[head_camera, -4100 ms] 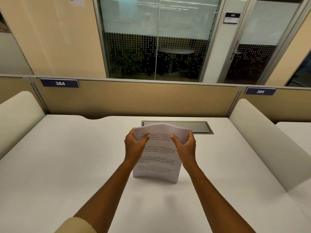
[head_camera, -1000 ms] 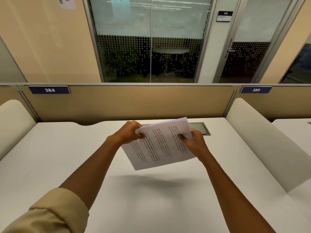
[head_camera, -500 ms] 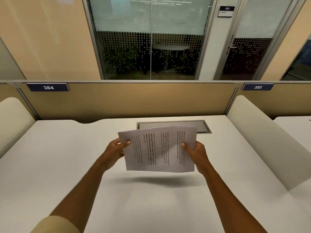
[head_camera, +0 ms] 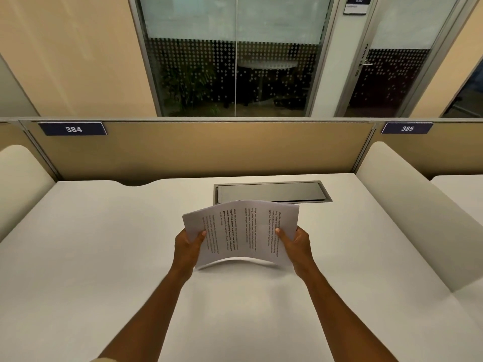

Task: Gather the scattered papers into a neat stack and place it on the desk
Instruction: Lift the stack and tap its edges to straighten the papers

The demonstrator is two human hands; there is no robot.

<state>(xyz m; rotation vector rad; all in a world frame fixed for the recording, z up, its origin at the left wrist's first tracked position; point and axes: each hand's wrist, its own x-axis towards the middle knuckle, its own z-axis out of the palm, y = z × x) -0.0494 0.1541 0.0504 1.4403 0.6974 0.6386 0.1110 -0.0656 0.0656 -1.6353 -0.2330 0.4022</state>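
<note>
A stack of printed white papers (head_camera: 243,233) stands on its long edge in the middle of the white desk (head_camera: 104,244), turned sideways so the text runs vertically. The sheets bow upward in the middle, and the lower corners touch or nearly touch the desk. My left hand (head_camera: 187,248) grips the stack's left short edge, thumb on the front. My right hand (head_camera: 296,248) grips the right short edge the same way. No loose sheets lie elsewhere on the desk.
A grey metal cable hatch (head_camera: 271,192) is set into the desk just behind the papers. Tan partition panels (head_camera: 203,150) close the back. Cream side dividers (head_camera: 407,205) rise at right and at the left divider (head_camera: 18,178).
The stack was upright on its short edge, then lifted and rotated in the air. Now it is sideways and lowered to the desk on its long edge, hands at both ends.
</note>
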